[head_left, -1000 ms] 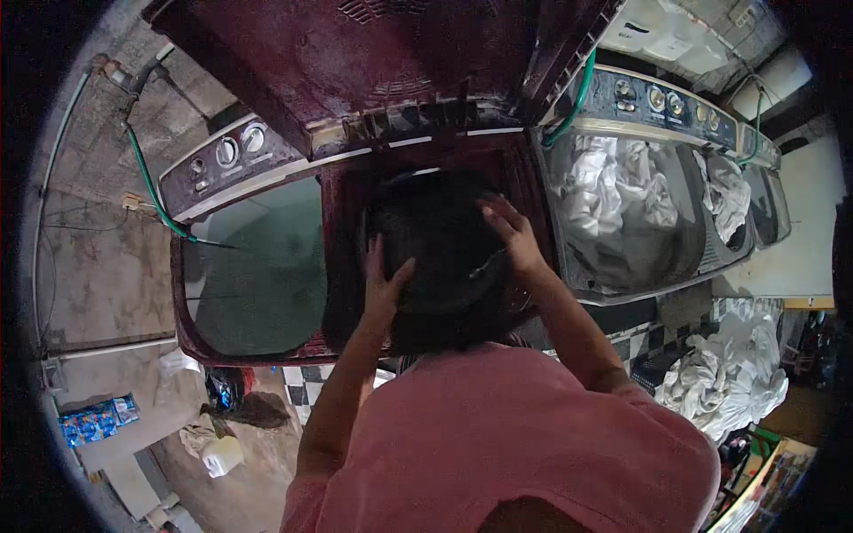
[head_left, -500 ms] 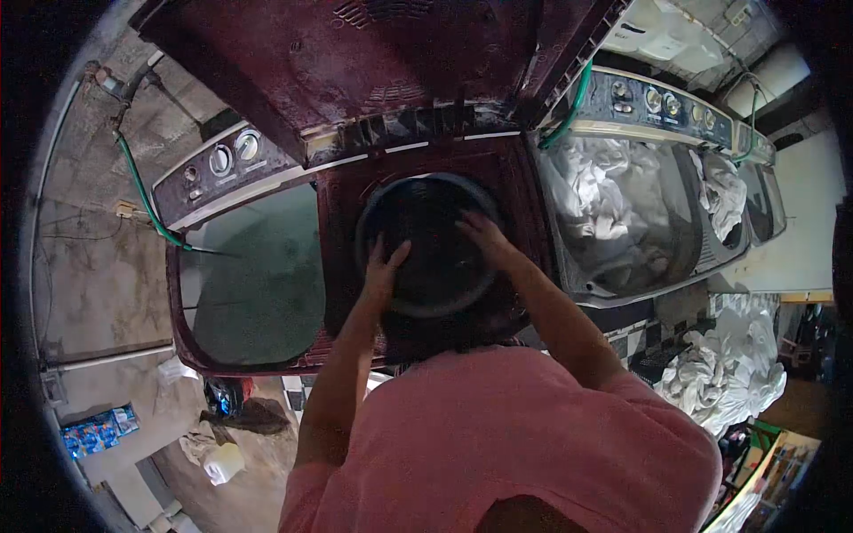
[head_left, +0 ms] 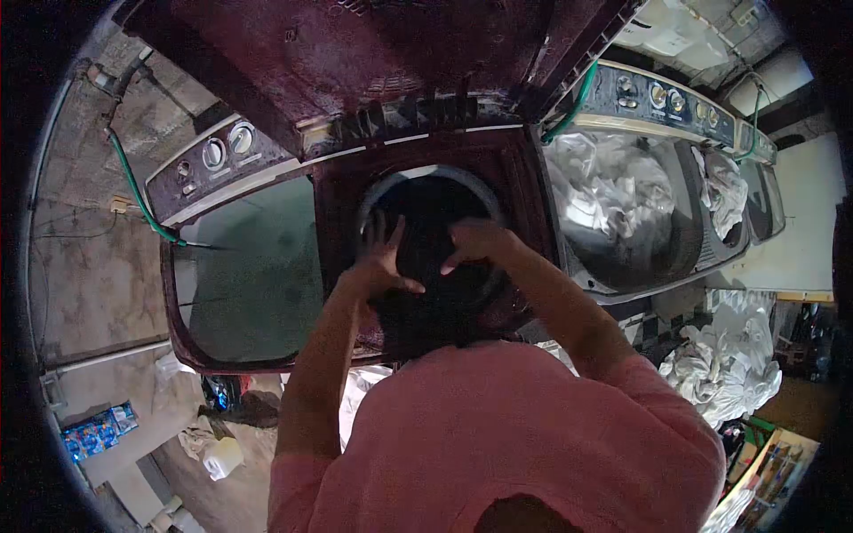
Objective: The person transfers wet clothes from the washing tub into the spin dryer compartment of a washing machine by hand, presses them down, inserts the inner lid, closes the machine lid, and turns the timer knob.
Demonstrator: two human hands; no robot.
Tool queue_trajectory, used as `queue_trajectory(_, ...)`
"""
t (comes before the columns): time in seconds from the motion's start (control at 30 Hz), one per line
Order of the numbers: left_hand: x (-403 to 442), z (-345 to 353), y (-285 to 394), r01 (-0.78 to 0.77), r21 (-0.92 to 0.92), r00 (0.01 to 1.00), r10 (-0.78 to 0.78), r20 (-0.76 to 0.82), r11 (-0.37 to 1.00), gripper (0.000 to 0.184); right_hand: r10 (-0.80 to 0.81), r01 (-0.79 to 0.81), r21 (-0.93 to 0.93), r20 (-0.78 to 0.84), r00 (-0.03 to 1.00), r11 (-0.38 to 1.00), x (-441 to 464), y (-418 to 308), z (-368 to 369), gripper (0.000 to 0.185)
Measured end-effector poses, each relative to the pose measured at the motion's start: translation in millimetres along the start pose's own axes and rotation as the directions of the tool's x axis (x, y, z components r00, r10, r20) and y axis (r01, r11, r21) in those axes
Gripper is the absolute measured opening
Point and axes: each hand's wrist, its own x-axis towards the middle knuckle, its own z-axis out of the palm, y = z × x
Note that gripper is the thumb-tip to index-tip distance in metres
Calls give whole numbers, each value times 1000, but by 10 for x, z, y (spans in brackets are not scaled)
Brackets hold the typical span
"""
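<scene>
In front of my chest is the round spin tub [head_left: 484,188] of a dark red twin-tub washing machine [head_left: 524,209], with a pale rim. Its inside is very dark, so what lies in it cannot be told. My left hand [head_left: 380,265] is over the tub's left side, fingers spread and thumb pointing inward. Opposite it, my right hand [head_left: 478,243] has its fingers curled inward and its thumb below them. Dark material between the hands hides the near part of the rim, and whatever the right fingers grip is lost in the dark.
Left of the tub is a wash compartment [head_left: 253,284] with cloudy grey-green water and a green hose [head_left: 133,182]. A raised dark red lid [head_left: 382,53] stands behind. At right, another washer [head_left: 622,289] holds white cloth [head_left: 613,191]; more white laundry [head_left: 733,364] is piled below.
My right hand has turned and curled its fingers. My left hand has spread wider. Dark material now covers the near rim, which showed before.
</scene>
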Motion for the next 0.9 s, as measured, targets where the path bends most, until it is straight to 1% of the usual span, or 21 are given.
queue_trajectory(0.07, 149, 90, -36, -78, 265, 996, 63, 63, 961, 117, -25, 25, -18, -9, 1000, 1000, 148, -182, -18, 35)
queue_trajectory(0.1, 217, 194, -68, -80, 264, 996, 65, 64, 961, 117, -36, 36, -25, -11, 999, 999, 181, -266, 3, 34)
queue_trajectory(0.23, 631, 902, -274, 109, 496, 975, -189, 114, 862, 108, -76, 75, -54, -22, 997, 996, 250, -375, -58, 31)
queue_trajectory(0.27, 748, 1139, -441, 104, 493, 976, -185, 118, 864, 108, -83, 82, -61, -22, 996, 995, 187, -339, -73, 30)
queue_trajectory(0.3, 932, 1365, -506, 192, 702, 964, -265, -5, 686, 105, -93, 90, -71, -30, 995, 993, 137, -346, -70, 29)
queue_trajectory(0.33, 1081, 1610, -616, 276, 847, 940, -310, -140, 455, 102, -101, 98, -78, -33, 994, 992, 177, -400, -85, 28)
queue_trajectory(0.37, 1110, 1950, -641, 350, 918, 907, -313, -282, 187, 100, -109, 106, -84, -39, 993, 991, 256, -470, -99, 27)
queue_trajectory(0.4, 1218, 2168, -778, 408, 909, 867, -275, -417, -91, 97, -116, 112, -90, -40, 992, 990, 160, -428, -94, 26)
queue_trajectory(0.43, 1187, 2136, -726, 406, 909, 869, -270, -415, -90, 97, -124, 120, -96, -44, 991, 988, 200, -487, -94, 25)
queue_trajectory(0.47, 1103, 2011, -594, 430, 870, 892, -262, -368, 243, 95, -132, 127, -103, -48, 990, 987, 201, -510, -97, 25)
queue_trajectory(0.5, 962, 1860, -433, 402, 732, 915, -242, -322, 549, 93, -141, 135, -107, -48, 989, 985, 197, -522, -103, 24)
queue_trajectory(0.53, 805, 1683, -281, 332, 513, 936, -209, -284, 791, 91, -151, 145, -110, -48, 987, 983, 140, -523, -84, 23)
queue_trajectory(0.57, 692, 1541, -188, 228, 237, 951, -164, -261, 944, 89, -163, 156, -114, -50, 985, 981, 102, -531, -78, 22)
queue_trajectory(0.6, 629, 1462, -152, 226, 239, 952, -162, -260, 944, 89, -175, 168, -121, -53, 983, 978, 135, -550, -114, 22)
queue_trajectory(0.73, 474, 1163, -63, 109, 53, 989, -103, -104, 993, 85, -228, 216, -155, -68, 971, 964, -3, -568, -146, 19)
queue_trajectory(0.77, 425, 1112, -42, 115, 52, 989, -109, -104, 992, 85, -246, 233, -162, -63, 967, 959, -1, -598, -145, 18)
queue_trajectory(0.9, 359, 838, 31, 252, 83, 965, -256, 54, 964, 90, -333, 318, -203, -42, 942, 926, -18, -658, -230, 16)
